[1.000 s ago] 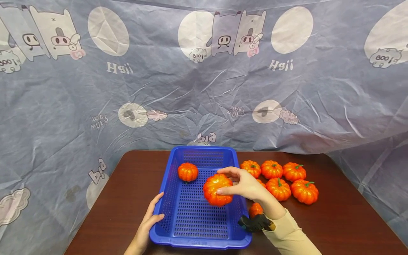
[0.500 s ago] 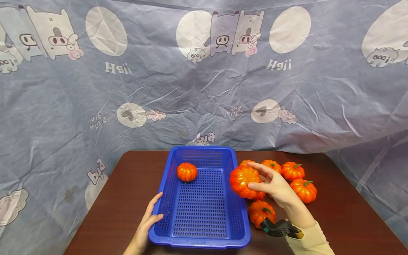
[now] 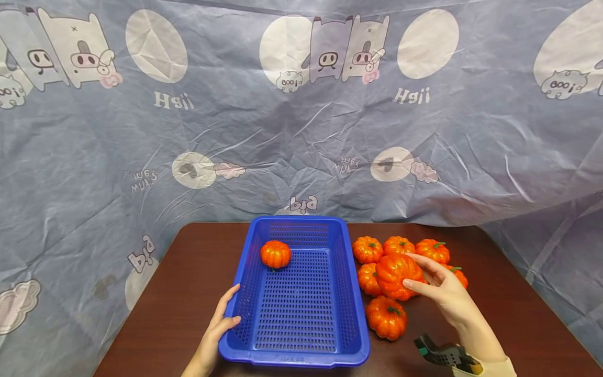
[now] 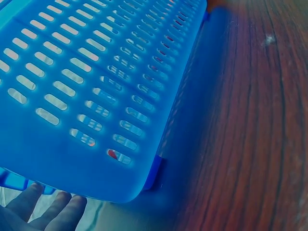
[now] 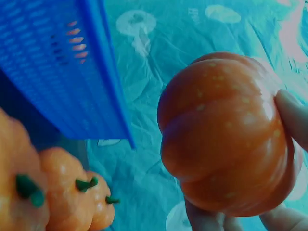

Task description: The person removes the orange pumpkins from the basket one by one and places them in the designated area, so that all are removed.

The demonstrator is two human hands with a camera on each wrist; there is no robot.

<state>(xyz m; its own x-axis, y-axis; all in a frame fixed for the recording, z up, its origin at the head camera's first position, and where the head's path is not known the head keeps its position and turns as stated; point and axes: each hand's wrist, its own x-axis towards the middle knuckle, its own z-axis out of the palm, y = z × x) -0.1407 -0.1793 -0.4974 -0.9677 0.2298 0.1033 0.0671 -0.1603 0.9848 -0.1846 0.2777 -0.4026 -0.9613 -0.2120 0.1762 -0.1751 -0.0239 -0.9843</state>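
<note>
My right hand [image 3: 449, 298] holds a small orange pumpkin [image 3: 394, 276] between thumb and fingers, over the group of pumpkins right of the basket. In the right wrist view the same pumpkin [image 5: 224, 134] fills the middle, its underside hidden by fingertips. My left hand [image 3: 210, 335] grips the left rim of a blue perforated plastic basket [image 3: 294, 360]. From the left wrist, its fingers [image 4: 70, 211] show at the basket's edge. Inside the basket, one pumpkin [image 3: 275, 255] lies near the back left.
Right of the basket sit several pumpkins with green stems, among them a near one [image 3: 387, 318], a back-left one [image 3: 368, 250] and a back-right one [image 3: 432, 251]. They stand on a dark brown wooden table [image 3: 188, 293]. A grey patterned cloth [image 3: 301, 131] hangs behind.
My right hand has carried the pumpkin from over the basket to the right, above the other pumpkins. The left hand still holds the rim, and the basket has barely shifted.
</note>
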